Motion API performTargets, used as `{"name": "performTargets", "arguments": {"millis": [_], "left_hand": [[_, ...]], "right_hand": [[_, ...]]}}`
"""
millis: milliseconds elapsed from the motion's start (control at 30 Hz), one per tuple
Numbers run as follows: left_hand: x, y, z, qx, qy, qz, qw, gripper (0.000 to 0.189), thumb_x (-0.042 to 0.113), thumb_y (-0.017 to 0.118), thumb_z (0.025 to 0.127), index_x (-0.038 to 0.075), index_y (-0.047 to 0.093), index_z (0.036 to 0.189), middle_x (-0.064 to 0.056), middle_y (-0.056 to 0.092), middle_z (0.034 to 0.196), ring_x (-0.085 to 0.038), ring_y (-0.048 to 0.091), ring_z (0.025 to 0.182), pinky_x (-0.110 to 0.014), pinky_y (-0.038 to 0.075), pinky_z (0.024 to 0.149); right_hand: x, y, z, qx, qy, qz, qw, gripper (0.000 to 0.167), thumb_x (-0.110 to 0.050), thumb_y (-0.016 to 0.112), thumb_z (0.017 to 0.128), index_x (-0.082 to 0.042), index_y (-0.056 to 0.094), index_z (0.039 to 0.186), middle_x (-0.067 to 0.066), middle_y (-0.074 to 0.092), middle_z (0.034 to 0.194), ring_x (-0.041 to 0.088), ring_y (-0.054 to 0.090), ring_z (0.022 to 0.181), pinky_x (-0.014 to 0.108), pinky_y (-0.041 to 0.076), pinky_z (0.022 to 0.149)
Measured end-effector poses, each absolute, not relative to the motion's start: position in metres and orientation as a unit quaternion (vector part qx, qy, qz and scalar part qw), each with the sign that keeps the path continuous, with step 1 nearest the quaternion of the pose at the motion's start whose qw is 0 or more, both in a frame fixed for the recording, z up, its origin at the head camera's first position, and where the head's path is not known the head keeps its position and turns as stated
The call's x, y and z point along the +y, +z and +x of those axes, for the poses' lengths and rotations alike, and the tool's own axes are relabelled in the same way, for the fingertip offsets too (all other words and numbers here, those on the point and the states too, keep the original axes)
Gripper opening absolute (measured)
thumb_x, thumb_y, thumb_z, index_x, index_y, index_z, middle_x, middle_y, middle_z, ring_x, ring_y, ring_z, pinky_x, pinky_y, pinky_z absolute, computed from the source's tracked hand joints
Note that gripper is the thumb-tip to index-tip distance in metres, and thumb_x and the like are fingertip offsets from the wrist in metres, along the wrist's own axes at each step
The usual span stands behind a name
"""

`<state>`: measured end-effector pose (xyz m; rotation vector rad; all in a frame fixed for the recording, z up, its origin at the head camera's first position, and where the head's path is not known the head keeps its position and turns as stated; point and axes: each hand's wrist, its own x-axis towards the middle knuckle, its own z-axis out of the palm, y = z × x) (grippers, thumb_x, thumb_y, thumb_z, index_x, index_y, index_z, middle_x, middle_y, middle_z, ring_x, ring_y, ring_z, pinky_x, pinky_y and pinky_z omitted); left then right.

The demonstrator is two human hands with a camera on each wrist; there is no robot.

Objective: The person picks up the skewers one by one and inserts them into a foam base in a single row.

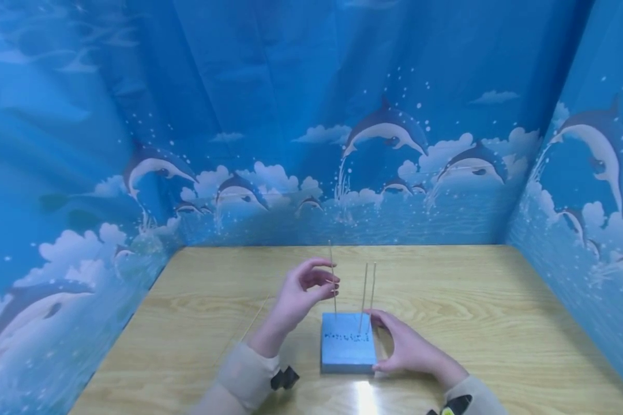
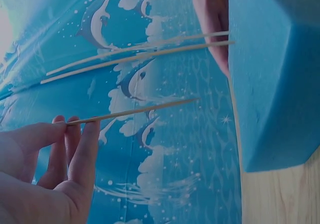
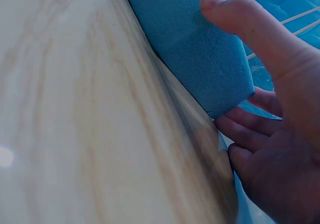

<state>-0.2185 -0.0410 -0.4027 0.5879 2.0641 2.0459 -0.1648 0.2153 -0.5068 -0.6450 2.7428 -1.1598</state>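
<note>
A light blue foam block (image 1: 342, 353) lies on the table, small dark marks across its top. Two thin wooden sticks (image 1: 364, 295) stand upright in its right part. My left hand (image 1: 302, 294) pinches another thin stick (image 2: 145, 109) between thumb and fingertips, above the block's back left part. In the left wrist view this stick's lower tip is apart from the foam. My right hand (image 1: 407, 346) grips the block at its right side, thumb (image 3: 240, 16) by the front corner and fingers round the far side.
Left of the block, a loose stick (image 1: 254, 319) lies on the wood-grain table (image 1: 446, 288), partly hidden by my left forearm. A blue curtain (image 1: 291, 115) printed with dolphins and clouds hangs behind the table and along both sides.
</note>
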Motion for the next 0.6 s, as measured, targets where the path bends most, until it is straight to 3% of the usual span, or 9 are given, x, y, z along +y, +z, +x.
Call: {"name": "performTargets", "arguments": {"millis": [600], "left_hand": [[-0.013,-0.415,-0.205,0.723,0.646,0.236,0.058,0.038,-0.004,0.065,0.088,0.011,0.064,0.123,-0.015,0.072,0.104,-0.022,0.07,0.094,-0.028,0.062,0.081]], "right_hand": [[0.217,-0.51,-0.165,0.897,-0.384,-0.215,0.04,0.114,-0.052,0.088,0.06,-0.003,0.037,0.149,0.015,0.052,0.145,0.033,0.052,0.131,0.058,0.038,0.112]]}}
